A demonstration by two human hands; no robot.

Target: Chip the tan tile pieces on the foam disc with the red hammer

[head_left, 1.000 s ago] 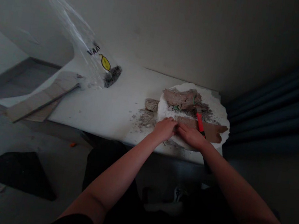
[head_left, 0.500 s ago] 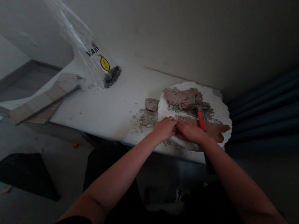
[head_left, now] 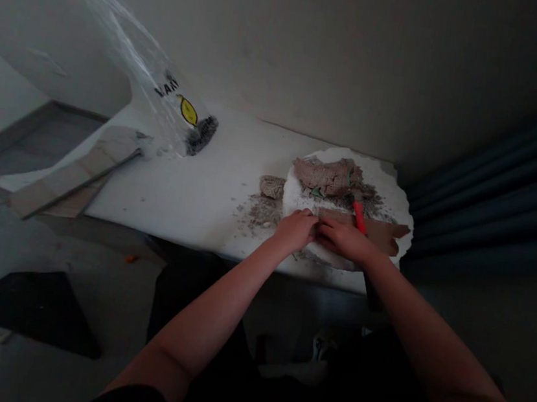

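Observation:
My left hand (head_left: 297, 229) and my right hand (head_left: 343, 238) meet with curled fingers at the front of a white, scallop-edged sheet (head_left: 398, 204). Whatever sits between their fingertips is hidden. Just behind and right of them lies a flat brown cardboard strip (head_left: 384, 233), partly covered by my right hand and wrist. A red-handled tool (head_left: 358, 217) crosses the strip; its far end rests among grey crumbs. Farther back on the sheet is a cracked, mesh-textured brown chunk (head_left: 327, 177) with green bits. A smaller textured lump (head_left: 271, 187) sits left of the sheet beside scattered crumbs (head_left: 262, 212).
A clear plastic bag (head_left: 164, 93) with a yellow lemon print leans against the wall at the back left. Bent cardboard (head_left: 71, 167) overhangs the white table's (head_left: 190, 201) left end. A dark folded piece (head_left: 40, 310) lies on the floor. Dark curtains (head_left: 504, 191) hang at right.
My right hand's fingers have shifted slightly beside the left hand. The view has moved a little; the things on the table stay where they were.

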